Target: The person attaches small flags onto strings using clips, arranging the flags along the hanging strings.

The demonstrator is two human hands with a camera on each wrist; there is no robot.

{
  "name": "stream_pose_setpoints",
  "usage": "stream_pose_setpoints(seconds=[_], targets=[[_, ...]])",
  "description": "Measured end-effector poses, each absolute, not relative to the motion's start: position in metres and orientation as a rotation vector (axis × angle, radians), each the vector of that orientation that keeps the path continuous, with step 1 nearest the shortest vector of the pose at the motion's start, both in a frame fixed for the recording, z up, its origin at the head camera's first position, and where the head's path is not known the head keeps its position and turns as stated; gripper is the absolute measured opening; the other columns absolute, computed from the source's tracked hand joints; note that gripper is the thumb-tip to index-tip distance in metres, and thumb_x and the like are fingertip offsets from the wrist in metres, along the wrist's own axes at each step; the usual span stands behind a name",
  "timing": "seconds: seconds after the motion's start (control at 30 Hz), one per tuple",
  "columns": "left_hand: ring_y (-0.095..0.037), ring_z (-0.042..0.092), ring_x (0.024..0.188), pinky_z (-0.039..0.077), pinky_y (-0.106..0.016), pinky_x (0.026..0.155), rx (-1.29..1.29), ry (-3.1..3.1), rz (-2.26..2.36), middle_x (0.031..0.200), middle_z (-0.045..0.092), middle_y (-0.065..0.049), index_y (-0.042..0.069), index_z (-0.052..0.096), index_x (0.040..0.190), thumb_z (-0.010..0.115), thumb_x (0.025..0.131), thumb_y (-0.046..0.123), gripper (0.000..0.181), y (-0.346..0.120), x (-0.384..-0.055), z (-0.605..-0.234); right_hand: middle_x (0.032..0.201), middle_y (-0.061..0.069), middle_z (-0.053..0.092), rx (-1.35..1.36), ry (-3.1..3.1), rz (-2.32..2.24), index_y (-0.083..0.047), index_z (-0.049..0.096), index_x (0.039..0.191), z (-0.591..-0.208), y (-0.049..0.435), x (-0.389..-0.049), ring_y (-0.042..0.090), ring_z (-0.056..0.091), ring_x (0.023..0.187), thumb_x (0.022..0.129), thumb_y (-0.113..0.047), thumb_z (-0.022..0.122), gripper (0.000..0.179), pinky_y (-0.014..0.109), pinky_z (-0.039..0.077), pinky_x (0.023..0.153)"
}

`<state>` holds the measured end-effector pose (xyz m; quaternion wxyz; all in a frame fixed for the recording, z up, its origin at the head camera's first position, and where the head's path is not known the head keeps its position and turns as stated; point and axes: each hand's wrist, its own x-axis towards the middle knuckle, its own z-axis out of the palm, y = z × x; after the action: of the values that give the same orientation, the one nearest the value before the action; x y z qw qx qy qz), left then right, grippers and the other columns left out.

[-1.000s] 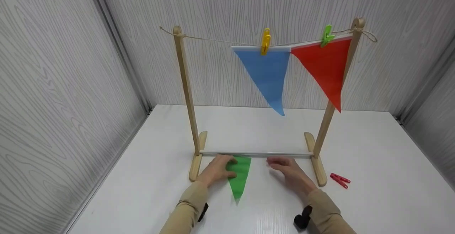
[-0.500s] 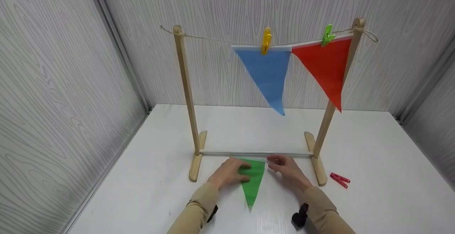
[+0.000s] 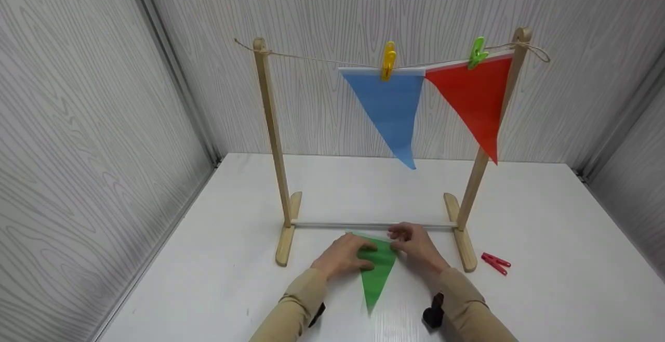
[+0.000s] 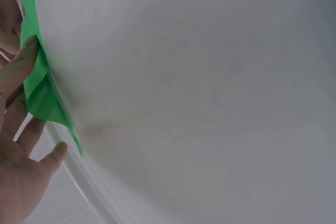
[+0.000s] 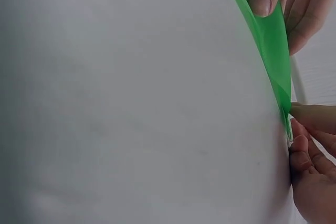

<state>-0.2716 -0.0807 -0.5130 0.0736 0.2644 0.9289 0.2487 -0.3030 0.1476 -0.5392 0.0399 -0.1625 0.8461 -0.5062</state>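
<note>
A green triangular pennant flag (image 3: 377, 282) is low over the white tabletop, its tip toward me. My left hand (image 3: 338, 257) holds it on the left side, thumb over the cloth and fingers behind it. At the top right corner, my right hand (image 3: 420, 247) pinches the edge between thumb and fingers. In the left wrist view the green cloth (image 4: 44, 98) is buckled in folds. Seen from the right wrist, the flag (image 5: 273, 51) stretches between the left thumb and the right fingertips (image 5: 300, 109).
Behind the hands stands a wooden frame (image 3: 274, 123) with a string across its top. A yellow clip (image 3: 388, 61) holds a blue pennant (image 3: 392, 108) there, and a green clip (image 3: 477, 54) holds a red one (image 3: 478, 100). A red clothespin (image 3: 496, 263) lies at the right.
The left hand has moved right, bringing the green flag with it toward the right hand. The right hand, apart from the flag before, now pinches its corner.
</note>
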Motion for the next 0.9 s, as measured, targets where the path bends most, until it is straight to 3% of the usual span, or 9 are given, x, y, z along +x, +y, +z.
stream_pose_setpoints(seconds=[0.37, 0.5, 0.63, 0.9], targets=[[-0.021, 0.059, 0.123, 0.048, -0.038, 0.109, 0.813, 2.789, 0.778, 0.130, 0.069, -0.003, 0.012, 0.068, 0.128, 0.079, 0.088, 0.026, 0.044, -0.0810, -0.2733, -0.5146, 0.098, 0.020, 0.069, -0.502, 2.601, -1.497, 0.007, 0.065, 0.120, -0.5380, 0.1450, -0.3041, 0.014, 0.055, 0.082, 0.087, 0.005, 0.064, 0.033, 0.020, 0.043, 0.067], [-0.024, 0.054, 0.133, 0.044, -0.042, 0.115, 0.810, 2.791, 0.783, 0.141, 0.062, -0.005, 0.012, 0.065, 0.131, 0.079, 0.088, 0.026, 0.047, -0.0806, -0.2731, -0.5136, 0.098, 0.019, 0.070, -0.514, 2.586, -1.511, 0.007, 0.065, 0.122, -0.5377, 0.1454, -0.3041, 0.013, 0.056, 0.082, 0.087, 0.006, 0.063, 0.035, 0.020, 0.044, 0.066], [-0.027, 0.047, 0.140, 0.041, -0.045, 0.117, 0.784, 2.811, 0.758, 0.151, 0.052, -0.007, 0.014, 0.057, 0.141, 0.079, 0.088, 0.028, 0.059, -0.0800, -0.2729, -0.5139, 0.096, 0.021, 0.069, -0.560, 2.572, -1.523, 0.009, 0.064, 0.122, -0.5384, 0.1469, -0.3038, 0.012, 0.055, 0.078, 0.086, 0.008, 0.061, 0.036, 0.020, 0.043, 0.063], [-0.029, 0.039, 0.139, 0.037, -0.047, 0.119, 0.819, 2.949, 0.644, 0.152, 0.046, -0.008, 0.014, 0.047, 0.149, 0.084, 0.082, 0.037, 0.079, -0.0803, -0.2738, -0.5146, 0.092, 0.024, 0.068, -0.548, 2.565, -1.623, 0.009, 0.064, 0.120, -0.5390, 0.1456, -0.3021, 0.009, 0.052, 0.072, 0.084, 0.010, 0.061, 0.037, 0.018, 0.042, 0.060]])
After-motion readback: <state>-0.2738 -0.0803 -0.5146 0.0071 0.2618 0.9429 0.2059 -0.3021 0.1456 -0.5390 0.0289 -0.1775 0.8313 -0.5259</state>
